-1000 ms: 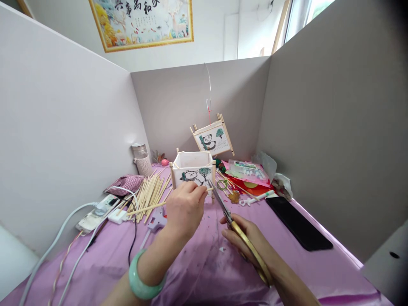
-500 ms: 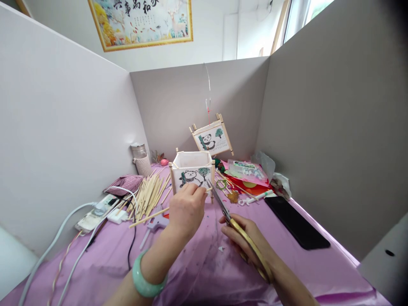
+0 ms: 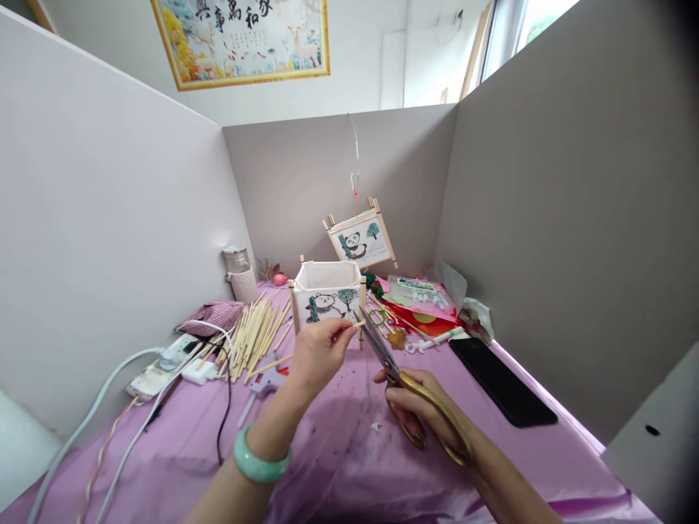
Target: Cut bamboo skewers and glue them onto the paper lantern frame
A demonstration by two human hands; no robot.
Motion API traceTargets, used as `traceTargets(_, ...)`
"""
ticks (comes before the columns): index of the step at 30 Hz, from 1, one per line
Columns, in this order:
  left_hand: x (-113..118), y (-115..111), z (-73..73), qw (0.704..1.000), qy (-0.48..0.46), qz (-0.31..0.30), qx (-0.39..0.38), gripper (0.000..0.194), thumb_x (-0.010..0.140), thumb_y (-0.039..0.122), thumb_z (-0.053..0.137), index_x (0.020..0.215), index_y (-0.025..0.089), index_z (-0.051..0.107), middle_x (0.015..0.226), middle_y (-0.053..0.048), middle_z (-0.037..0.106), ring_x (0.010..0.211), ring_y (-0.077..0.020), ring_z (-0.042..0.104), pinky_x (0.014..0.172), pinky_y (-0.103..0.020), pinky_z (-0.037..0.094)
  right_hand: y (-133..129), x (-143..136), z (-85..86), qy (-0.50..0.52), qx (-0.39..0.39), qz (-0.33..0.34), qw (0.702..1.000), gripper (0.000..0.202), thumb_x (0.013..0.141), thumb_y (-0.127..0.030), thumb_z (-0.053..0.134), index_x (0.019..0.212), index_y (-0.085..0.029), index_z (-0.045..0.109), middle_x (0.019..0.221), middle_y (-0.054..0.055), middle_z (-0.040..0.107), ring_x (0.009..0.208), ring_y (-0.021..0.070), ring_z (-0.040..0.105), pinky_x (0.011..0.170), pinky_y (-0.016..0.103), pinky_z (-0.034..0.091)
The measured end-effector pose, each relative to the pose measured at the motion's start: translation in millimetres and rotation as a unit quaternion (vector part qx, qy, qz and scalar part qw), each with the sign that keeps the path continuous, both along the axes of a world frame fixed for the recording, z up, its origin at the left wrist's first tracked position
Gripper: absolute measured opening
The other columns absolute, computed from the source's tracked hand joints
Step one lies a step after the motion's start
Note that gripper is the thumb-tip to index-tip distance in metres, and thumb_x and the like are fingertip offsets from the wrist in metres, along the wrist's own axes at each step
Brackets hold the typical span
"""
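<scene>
Pinched in my left hand (image 3: 321, 354) is a thin wooden stick (image 3: 269, 368); its short tip shows past my fingers at the scissor blades. My right hand (image 3: 429, 407) is closed round gold-handled scissors (image 3: 386, 358), whose blades are parted and point up and away at the stick's tip. Just behind stands a white box-shaped paper lantern (image 3: 328, 276) with wooden corner sticks, a panda and a tree drawn on its front. My left hand covers part of its lower front. A similar panda lantern (image 3: 362, 240) hangs tilted from a wire behind it.
Left lie a pile of wooden sticks (image 3: 254, 331), a glue gun (image 3: 266, 383), a power strip (image 3: 158, 375) with cables, and a bottle (image 3: 240, 275). Right are a black phone (image 3: 502, 382), a plastic box (image 3: 420, 292) and coloured paper. Grey partitions (image 3: 338, 164) enclose the table.
My left hand has turned slightly and shifted left, and less of the stick shows on its left side. The scissor handles have spread apart in my right hand.
</scene>
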State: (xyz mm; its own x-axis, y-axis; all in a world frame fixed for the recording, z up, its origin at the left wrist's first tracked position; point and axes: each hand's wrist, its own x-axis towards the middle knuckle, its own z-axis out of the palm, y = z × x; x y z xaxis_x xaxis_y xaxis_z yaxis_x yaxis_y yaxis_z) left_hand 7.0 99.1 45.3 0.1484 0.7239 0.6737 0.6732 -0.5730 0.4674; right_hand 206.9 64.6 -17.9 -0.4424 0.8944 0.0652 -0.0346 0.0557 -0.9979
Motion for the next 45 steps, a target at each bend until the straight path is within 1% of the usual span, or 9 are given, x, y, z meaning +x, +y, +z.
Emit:
traceTargets(3,1.5,2.7,-1.8,0.999,-0.029,-0.008,-0.011,0.015,0.085,0.025,0.058,0.080,0.018,0.070,0.072,-0.001,0.070,0.063,-0.0126,0.061,0.061,-0.021,0.043,0.5,1.5,-0.6,0.020,0.011,0.013,1.000,0.032,0.084,-0.036,0.056,0.108,-0.015,0.054,0.049,-0.008,0.047,0.035,0.0082,0.037,0.036,0.019,0.034)
traceTargets(8,2.3,6.7,-4.7,0.998,-0.058,-0.023,-0.031,0.017,0.085,0.027,0.058,0.078,0.017,0.070,0.067,-0.001,0.067,0.059,-0.0115,0.058,0.056,-0.020,0.041,0.9,1.7,-1.8,0.030,0.017,0.009,0.999,0.030,0.085,-0.034,0.055,0.108,-0.014,0.054,0.049,-0.008,0.047,0.036,0.0086,0.038,0.038,0.019,0.033)
traceTargets(13,2.6,9.3,-7.9,0.994,-0.090,-0.036,-0.056,0.018,0.084,0.029,0.059,0.078,0.016,0.070,0.064,-0.001,0.066,0.057,-0.0113,0.056,0.053,-0.020,0.039,3.8,3.3,-2.2,0.046,0.012,0.029,0.998,0.030,0.085,-0.032,0.054,0.108,-0.013,0.054,0.047,-0.008,0.047,0.036,0.0089,0.037,0.038,0.020,0.031)
traceTargets(17,5.2,12.1,-8.1,0.992,-0.103,-0.047,-0.049,0.017,0.083,0.027,0.060,0.077,0.015,0.070,0.063,-0.001,0.065,0.057,-0.0111,0.055,0.053,-0.019,0.039,5.8,5.1,-3.4,0.070,0.013,0.041,0.997,0.025,0.086,-0.028,0.053,0.106,-0.013,0.054,0.047,-0.007,0.047,0.037,0.0085,0.037,0.039,0.020,0.030)
traceTargets(21,6.4,16.0,-8.2,0.992,-0.109,-0.058,-0.035,0.015,0.081,0.027,0.062,0.076,0.016,0.071,0.062,-0.001,0.065,0.055,-0.0108,0.055,0.052,-0.019,0.038,8.6,7.4,-8.8,0.093,0.021,0.055,0.994,0.024,0.086,-0.027,0.053,0.107,-0.013,0.054,0.048,-0.007,0.047,0.037,0.0082,0.037,0.038,0.019,0.027)
traceTargets(26,4.8,20.3,-11.8,0.990,-0.117,-0.076,-0.034,0.016,0.082,0.027,0.062,0.076,0.016,0.071,0.062,-0.001,0.066,0.056,-0.0113,0.055,0.052,-0.019,0.039,10.9,8.8,-12.4,0.097,0.027,0.062,0.993,0.024,0.087,-0.025,0.053,0.108,-0.013,0.055,0.049,-0.006,0.048,0.037,0.0081,0.038,0.039,0.020,0.029)
traceTargets(31,5.3,24.1,-13.4,0.988,-0.125,-0.088,-0.033,0.016,0.081,0.027,0.062,0.077,0.016,0.072,0.063,-0.002,0.066,0.057,-0.0124,0.056,0.053,-0.020,0.040,14.0,9.5,-13.8,0.113,0.032,0.074,0.990,0.027,0.087,-0.028,0.054,0.108,-0.013,0.055,0.049,-0.007,0.048,0.037,0.0079,0.037,0.038,0.020,0.028)
traceTargets(37,10.4,28.6,-12.9,0.983,-0.144,-0.103,-0.046,0.017,0.081,0.029,0.062,0.077,0.016,0.072,0.060,-0.001,0.064,0.054,-0.0116,0.052,0.050,-0.020,0.038,19.0,11.7,-17.4,0.130,0.029,0.088,0.987,0.032,0.085,-0.033,0.056,0.110,-0.012,0.053,0.051,-0.006,0.048,0.039,0.0083,0.037,0.039,0.020,0.029)
traceTargets(45,11.5,31.1,-12.7,0.973,-0.187,-0.123,-0.063,0.014,0.077,0.028,0.065,0.074,0.018,0.073,0.059,-0.001,0.064,0.056,-0.0128,0.054,0.053,-0.022,0.038,20.6,13.6,-19.7,0.151,0.030,0.102,0.983,0.033,0.086,-0.031,0.054,0.112,-0.011,0.052,0.052,-0.006,0.047,0.040,0.0082,0.036,0.040,0.021,0.027)
